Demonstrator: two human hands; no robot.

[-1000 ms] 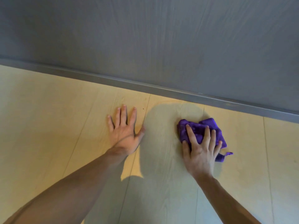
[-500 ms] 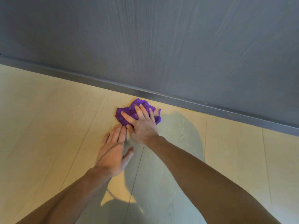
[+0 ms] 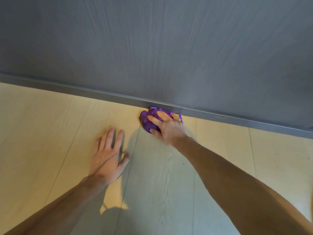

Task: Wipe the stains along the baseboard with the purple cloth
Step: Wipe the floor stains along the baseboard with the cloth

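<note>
The purple cloth (image 3: 147, 120) is bunched on the pale wooden floor, its far edge touching the grey baseboard (image 3: 88, 93). My right hand (image 3: 166, 127) presses down on the cloth with fingers spread over it, slightly blurred. My left hand (image 3: 108, 156) lies flat on the floor with fingers apart, to the left of and nearer than the cloth, holding nothing. A faint pale smudge (image 3: 220, 117) shows on the baseboard to the right of the cloth.
A dark grey wood-grain wall (image 3: 152, 48) rises above the baseboard. Light floor planks (image 3: 220, 150) stretch left and right, with a small dark speck (image 3: 183, 163) near my right forearm. Shadows of my arms fall on the floor.
My right hand has slid the cloth rightwards and up against the baseboard. My left hand has stayed flat on the floor. The camera view has shifted a little.
</note>
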